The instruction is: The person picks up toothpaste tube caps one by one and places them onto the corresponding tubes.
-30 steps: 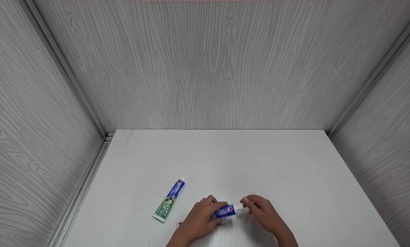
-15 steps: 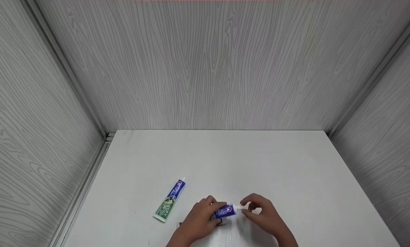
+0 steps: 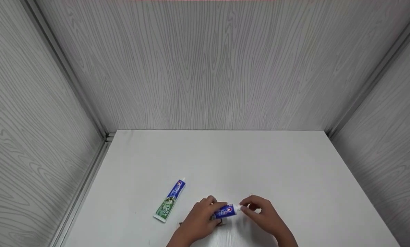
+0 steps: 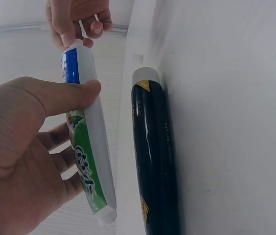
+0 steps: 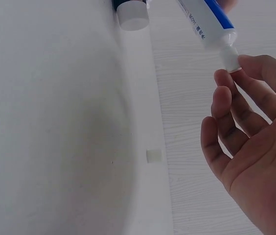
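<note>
My left hand grips a blue, green and white toothpaste tube around its middle, thumb on the near side and fingers behind. The tube's narrow end points right in the head view. At that end my right hand pinches the small white cap between thumb and forefinger, while its other fingers curve loosely below. Below the held tube lies a dark tube with a pale cap, mostly hidden under the left hand in the head view.
A second blue and green toothpaste tube lies slanted on the white table, left of the hands. Grey wood-grain panels stand at the back and both sides. A small pale square shows near the table's edge.
The right thumb and forefinger spread open around the cap half a second ago and have now closed on it. The left hand and both tubes have stayed in place.
</note>
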### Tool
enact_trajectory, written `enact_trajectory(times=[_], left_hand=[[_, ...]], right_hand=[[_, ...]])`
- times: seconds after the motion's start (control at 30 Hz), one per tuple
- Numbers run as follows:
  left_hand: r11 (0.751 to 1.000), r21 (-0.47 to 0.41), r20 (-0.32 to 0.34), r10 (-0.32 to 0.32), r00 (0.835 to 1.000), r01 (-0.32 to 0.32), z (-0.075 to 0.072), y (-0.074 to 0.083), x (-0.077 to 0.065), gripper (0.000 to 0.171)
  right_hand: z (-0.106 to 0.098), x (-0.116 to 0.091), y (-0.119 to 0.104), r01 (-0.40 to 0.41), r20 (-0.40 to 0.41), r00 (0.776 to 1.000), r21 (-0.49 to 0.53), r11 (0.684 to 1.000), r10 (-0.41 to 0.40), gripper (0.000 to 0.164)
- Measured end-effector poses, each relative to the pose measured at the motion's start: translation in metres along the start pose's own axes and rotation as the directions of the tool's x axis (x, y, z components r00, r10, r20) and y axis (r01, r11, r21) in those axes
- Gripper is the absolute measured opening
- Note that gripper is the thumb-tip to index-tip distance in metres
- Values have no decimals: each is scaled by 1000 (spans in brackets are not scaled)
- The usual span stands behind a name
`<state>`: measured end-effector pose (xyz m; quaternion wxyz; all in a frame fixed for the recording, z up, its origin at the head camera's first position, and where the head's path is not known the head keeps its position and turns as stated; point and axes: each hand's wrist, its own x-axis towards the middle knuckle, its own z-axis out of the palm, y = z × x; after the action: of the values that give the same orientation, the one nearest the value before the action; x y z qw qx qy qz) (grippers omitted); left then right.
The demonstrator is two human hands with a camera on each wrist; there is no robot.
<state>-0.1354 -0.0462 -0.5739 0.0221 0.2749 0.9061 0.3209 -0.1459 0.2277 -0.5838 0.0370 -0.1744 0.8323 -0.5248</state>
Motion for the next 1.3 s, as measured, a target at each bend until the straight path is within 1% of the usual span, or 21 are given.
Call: enact_trajectory(times=[0.2,0.33,0.47,0.63,0.83,1.0,1.1,1.23,1.3], left_hand=[[1000,-1,9,0,1000,0,0,1,-1,50],[1000,-14,15,-13,1000,13,-1,4,-1,51],[1000,-17,18,-17,1000,17,-2,6,-2,52],[1000,-13,16,-20,1000,20,-2,5,-1,52],[999,-13,33,-30,999,31,0,2,-1,50],[999,-15,44,-42,998,43,0,2,-2,50],[999,-21,50,-47,998,49,-1,4,-2,50],[999,-23,47,-34,998,35,-1,6,-2,50],[1000,-15,40,-20,999,20,-1,5,-2,50]], right_hand=[[0,0,0,-48,10,999,-4,999,48,13],[0,0,1,-75,21,997,-18,997,76,16],[1,0,3,-81,24,996,-30,996,82,23],[1,1,3,-76,-1,997,-29,997,76,28],[-1,-4,4,-22,-5,1000,-14,1000,22,16],[-2,-7,5,13,14,1000,-30,999,-12,23],[-2,-7,5,34,21,999,-24,999,-34,23],[-2,-8,2,38,18,999,-5,999,-38,21],[-2,-9,1,23,18,1000,1,1000,-23,22]])
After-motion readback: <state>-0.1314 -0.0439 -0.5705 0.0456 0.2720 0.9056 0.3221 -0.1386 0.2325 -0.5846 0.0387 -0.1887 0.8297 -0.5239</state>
